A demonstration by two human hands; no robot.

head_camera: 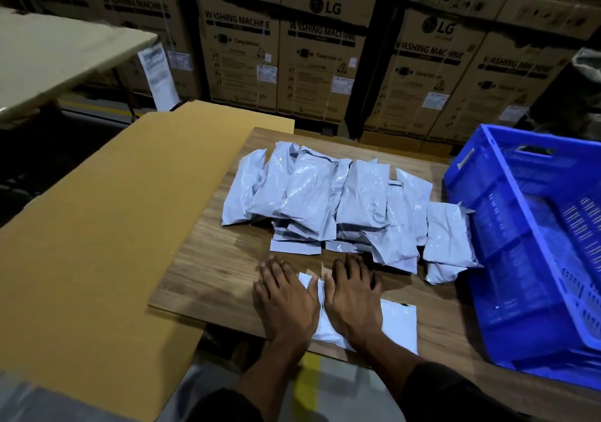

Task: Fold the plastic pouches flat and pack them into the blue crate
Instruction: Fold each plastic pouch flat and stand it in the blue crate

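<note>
Both flat, open hands [320, 301] on a pouch [398, 322] atop a wooden board [211, 268], stacked washing-machine cartons [322, 54] behind.

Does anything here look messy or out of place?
Mostly no. The pile of pouches lies loose and overlapping, and one pouch leans against the blue crate. Both hands press one pouch flat.

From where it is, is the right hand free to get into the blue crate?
Probably yes: the right hand lies flat on a pouch, holding nothing, and the blue crate stands open alongside.
</note>
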